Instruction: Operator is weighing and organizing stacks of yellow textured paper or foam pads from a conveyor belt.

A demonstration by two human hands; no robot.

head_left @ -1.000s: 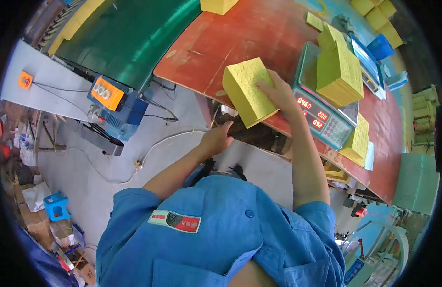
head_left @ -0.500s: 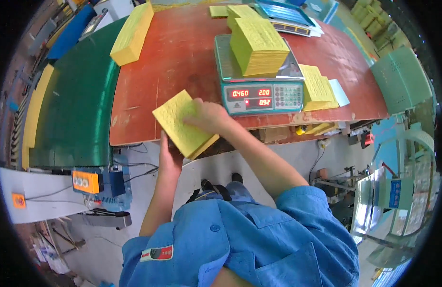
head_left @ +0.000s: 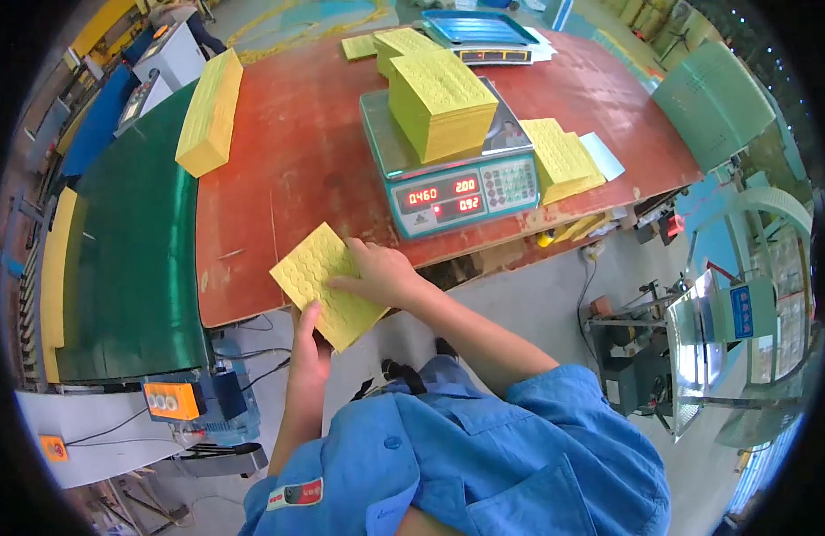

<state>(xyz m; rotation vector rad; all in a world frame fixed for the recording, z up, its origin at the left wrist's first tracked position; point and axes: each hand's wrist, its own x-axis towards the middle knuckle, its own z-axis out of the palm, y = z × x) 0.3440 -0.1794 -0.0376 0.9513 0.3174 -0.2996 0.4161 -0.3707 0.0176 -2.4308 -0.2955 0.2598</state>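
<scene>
Slantwise, the yellow stack (head_left: 345,314), its rectangular face embossed with scalloped rings, is held over the red table's (head_left: 278,161) near edge, eight o'clock from the scale (head_left: 466,192), its long axis running from eleven to five. The left hand (head_left: 309,347) grips its eight o'clock side, thumb on the face, other fingers hidden beneath; the right hand (head_left: 384,272) holds its two o'clock side, thumb parted from fingers. A squared block (head_left: 443,107) of layered, similarly embossed sheets stands on the scale.

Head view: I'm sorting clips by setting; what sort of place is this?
Probably a factory workshop, given the green conveyor belt, orange push-button box and digital scale bearing stacked yellow patterned sheets.
</scene>
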